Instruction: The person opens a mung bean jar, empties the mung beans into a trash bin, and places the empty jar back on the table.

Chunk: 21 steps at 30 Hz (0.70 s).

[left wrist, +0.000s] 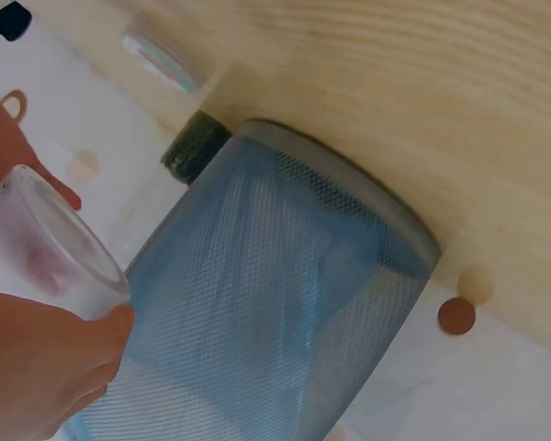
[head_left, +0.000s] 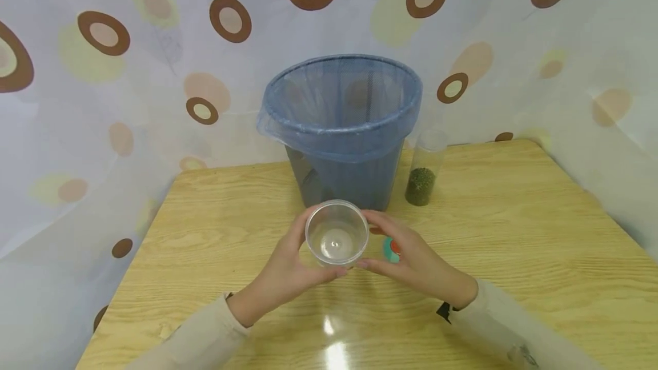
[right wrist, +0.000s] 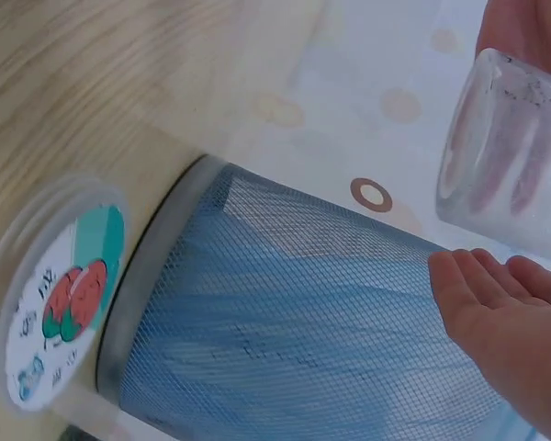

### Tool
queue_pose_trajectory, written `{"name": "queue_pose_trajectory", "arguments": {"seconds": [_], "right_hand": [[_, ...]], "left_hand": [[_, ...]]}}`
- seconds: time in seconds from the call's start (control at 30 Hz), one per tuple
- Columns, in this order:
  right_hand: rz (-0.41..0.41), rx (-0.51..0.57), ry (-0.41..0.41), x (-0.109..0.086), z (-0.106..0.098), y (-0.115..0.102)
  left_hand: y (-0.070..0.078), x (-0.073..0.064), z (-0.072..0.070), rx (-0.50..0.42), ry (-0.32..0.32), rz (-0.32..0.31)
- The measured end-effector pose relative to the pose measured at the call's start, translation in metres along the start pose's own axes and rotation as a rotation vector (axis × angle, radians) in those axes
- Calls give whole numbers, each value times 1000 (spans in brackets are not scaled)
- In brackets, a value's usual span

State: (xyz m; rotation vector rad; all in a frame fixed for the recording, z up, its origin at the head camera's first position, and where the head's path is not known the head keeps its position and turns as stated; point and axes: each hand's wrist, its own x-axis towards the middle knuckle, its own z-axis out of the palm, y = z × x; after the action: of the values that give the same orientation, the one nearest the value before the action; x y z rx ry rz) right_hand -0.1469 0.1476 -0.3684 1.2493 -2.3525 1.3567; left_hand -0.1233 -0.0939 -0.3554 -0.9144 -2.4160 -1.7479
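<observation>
A clear plastic cup (head_left: 336,238) is held between both hands above the table, its round mouth facing up toward the head camera. The left hand (head_left: 288,270) grips its left side, fingers behind and thumb along the near edge. On the other side, the right hand (head_left: 411,253) has its index finger at the far rim and its thumb at the near edge. In the right wrist view, the right hand's fingers (right wrist: 482,280) lie fairly straight right at the cup (right wrist: 510,147). Nothing shows inside the cup but its bottom.
Behind the hands stands a mesh bin (head_left: 344,170) lined with a blue bag. A clear cylinder (head_left: 420,184), partly filled with green bits, is to its right. A flat round white container (right wrist: 64,294) with a strawberry print sits on the wooden table (head_left: 216,227), partly behind the right hand.
</observation>
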Motion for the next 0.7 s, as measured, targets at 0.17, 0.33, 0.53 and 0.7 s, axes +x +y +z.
{"name": "queue_pose_trajectory", "arguments": {"seconds": [0.17, 0.33, 0.53, 0.7], "right_hand": [[55, 10, -29, 0, 5, 9], [172, -13, -111, -3, 8, 23], [247, -69, -190, -5, 13, 35], [282, -99, -203, -7, 16, 37]], "left_hand": [[-17, 3, 5, -77, -7, -177], [-37, 7, 13, -25, -35, -282], [-55, 10, 22, 15, -67, -322], [-62, 12, 27, 16, -72, -317]]}}
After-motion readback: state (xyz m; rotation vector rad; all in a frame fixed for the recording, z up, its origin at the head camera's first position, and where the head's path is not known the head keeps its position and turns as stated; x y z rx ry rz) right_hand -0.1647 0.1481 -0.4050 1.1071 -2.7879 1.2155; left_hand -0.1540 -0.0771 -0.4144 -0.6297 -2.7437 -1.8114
